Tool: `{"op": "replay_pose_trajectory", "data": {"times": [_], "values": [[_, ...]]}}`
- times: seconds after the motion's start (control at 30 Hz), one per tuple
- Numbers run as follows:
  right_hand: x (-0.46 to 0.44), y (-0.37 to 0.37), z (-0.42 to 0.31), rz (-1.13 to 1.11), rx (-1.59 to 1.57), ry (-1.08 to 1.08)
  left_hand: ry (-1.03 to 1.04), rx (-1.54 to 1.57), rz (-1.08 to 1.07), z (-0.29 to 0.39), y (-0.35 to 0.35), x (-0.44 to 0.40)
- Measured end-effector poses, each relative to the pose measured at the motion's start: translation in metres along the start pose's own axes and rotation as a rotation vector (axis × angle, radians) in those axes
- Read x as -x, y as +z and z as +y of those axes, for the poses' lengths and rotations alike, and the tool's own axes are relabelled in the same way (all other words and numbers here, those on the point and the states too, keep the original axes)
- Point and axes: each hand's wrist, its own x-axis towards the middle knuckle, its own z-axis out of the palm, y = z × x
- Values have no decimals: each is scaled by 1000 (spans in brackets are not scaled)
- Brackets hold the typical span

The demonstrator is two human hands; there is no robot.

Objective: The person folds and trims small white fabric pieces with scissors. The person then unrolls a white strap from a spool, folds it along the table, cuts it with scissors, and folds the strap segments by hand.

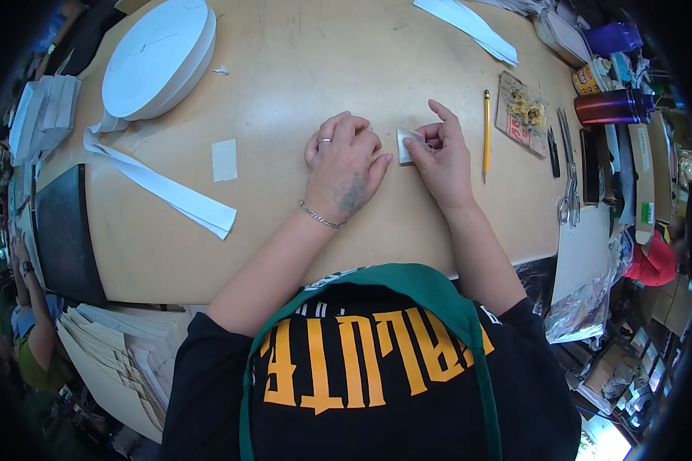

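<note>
My left hand (344, 163), with a ring and a chain bracelet, rests on the tan table (284, 230) with its fingers curled under. What those fingers hold, if anything, is hidden. To its right, my right hand (440, 157) pinches a small white piece (404, 147) between thumb and fingers, the index finger raised. The two hands are a little apart. A small pale rectangle (224, 160) lies flat to the left of my left hand. A yellow pencil (486, 134) lies to the right of my right hand.
A large white roll (158, 58) with a loose strip (169, 192) is at the left. White strips (473, 29) lie at the top. Scissors (570, 180), a black pen-like tool (553, 154), a messy card (523, 115) and a dark bottle (611, 107) are right. Another person's arm (40, 315) shows far left.
</note>
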Motion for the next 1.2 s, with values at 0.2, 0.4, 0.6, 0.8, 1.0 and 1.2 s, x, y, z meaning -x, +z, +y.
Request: {"op": "replay_pose_trajectory", "data": {"times": [0.2,0.4,0.6,0.8,1.0,1.2], "values": [[1,2,1,11,-41,20,-6,7,-7,1,0,0],[1,4,3,26,-19,7,2,6,-16,3,1,-2],[3,6,3,44,-37,27,-4,35,-8,-1,2,0],[3,6,4,42,-59,43,-12,40,5,-2,3,0],[0,2,-1,-3,-50,73,-37,72,7,0,6,-3],[-4,-1,-5,-41,-84,165,-16,31,-35,9,16,-7]]}}
